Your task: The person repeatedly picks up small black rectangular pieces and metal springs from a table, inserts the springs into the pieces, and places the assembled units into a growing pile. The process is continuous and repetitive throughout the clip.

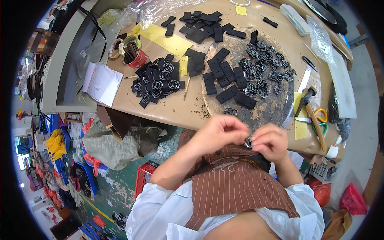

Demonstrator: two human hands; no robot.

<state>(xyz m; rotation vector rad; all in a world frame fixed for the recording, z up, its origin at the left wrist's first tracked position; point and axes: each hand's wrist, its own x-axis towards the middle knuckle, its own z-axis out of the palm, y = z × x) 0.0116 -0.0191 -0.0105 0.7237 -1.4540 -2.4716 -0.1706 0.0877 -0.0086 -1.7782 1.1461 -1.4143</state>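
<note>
Near the table's front edge, my right hand (272,141) pinches a small dark, shiny metal buckle (248,141) between thumb and fingers. My left hand (227,131) is just left of it, thumb and fingertips closed together; whatever they grip is too small to make out. Beyond my hands lies a round worn board (286,107) with a heap of similar metal buckles (262,66) on it. Black flat strips with small holes (228,72) lie on its left part. One loose buckle (230,111) rests by the board's near edge, close to my left hand.
Left on the table are black pieces with buckles attached (158,84), a red tin (138,60) and a notepad (105,84). More black strips (200,24) lie at the back. A hammer (314,116) and scissors (320,120) are on the right.
</note>
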